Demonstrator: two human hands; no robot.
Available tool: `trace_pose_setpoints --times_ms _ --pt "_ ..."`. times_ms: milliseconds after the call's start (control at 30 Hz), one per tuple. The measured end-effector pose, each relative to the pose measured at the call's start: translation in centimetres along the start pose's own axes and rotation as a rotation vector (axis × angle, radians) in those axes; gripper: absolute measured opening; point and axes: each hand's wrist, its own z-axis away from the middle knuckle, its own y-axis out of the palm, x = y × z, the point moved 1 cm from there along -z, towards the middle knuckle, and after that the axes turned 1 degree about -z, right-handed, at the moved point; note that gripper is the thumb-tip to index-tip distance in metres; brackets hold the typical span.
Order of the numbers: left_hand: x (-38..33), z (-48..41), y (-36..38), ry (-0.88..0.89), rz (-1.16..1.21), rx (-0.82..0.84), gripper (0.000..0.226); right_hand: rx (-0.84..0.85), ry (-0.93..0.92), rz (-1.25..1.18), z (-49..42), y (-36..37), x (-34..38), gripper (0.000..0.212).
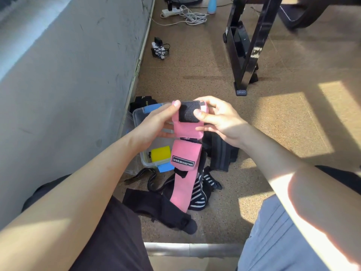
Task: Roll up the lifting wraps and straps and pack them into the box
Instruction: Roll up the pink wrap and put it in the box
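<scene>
A pink lifting wrap (184, 165) with a black hook-and-loop patch at its top end hangs down over the floor. My left hand (156, 122) grips the top end from the left, thumb on its upper edge. My right hand (218, 118) pinches the same end from the right, thumb on the black patch. Below my hands stands a clear plastic box (143, 162) holding a rolled yellow strap (161, 153). Blue pieces (165, 167) show at the box's edges.
Black straps (156, 208), a black-and-white striped wrap (199, 192) and a dark grey wrap (220, 151) lie on the cork floor. A grey wall runs along the left. Black machine legs (246, 55) stand at the right rear. A metal bar (191, 249) crosses the bottom.
</scene>
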Motion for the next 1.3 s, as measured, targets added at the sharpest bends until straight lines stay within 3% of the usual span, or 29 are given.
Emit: trace_pose_setpoints --times_ms 167,300,467,533,667,800,1000,1100,1300 --pt "0.1 0.0 0.3 0.057 -0.061 -0.002 0.035 0.024 -0.001 0.03 0.5 -0.4 0.4 0.041" --pt "0.0 0.1 0.0 0.104 -0.041 -0.023 0.044 0.026 0.048 0.192 0.3 -1.0 0.7 0.052" --pt "-0.4 0.6 0.4 0.102 -0.038 -0.024 0.042 0.036 0.016 0.167 0.4 -0.9 0.7 0.033" --pt "-0.7 0.6 0.1 0.036 -0.022 -0.028 0.043 -0.004 0.028 0.128 0.4 -0.9 0.8 0.026" --pt "0.0 0.5 -0.2 -0.139 -0.158 -0.011 0.065 -0.108 0.068 0.025 0.2 -1.2 1.1 0.021" --pt "1.1 0.6 0.9 -0.279 -0.29 0.066 0.032 -0.161 0.089 -0.011 0.3 -1.3 1.3 0.021" --pt "1.7 0.1 0.6 -0.193 -0.145 0.018 0.032 -0.288 0.154 0.0 0.1 -1.6 1.3 0.049" --pt "1.0 0.6 0.3 -0.146 -0.037 0.016 0.048 -0.346 0.202 -0.009 -0.1 -1.9 1.4 0.059" --pt "1.1 1.0 0.0 0.048 0.007 0.051 0.062 -0.3 0.246 -0.074 -0.1 -1.9 1.6 0.056"
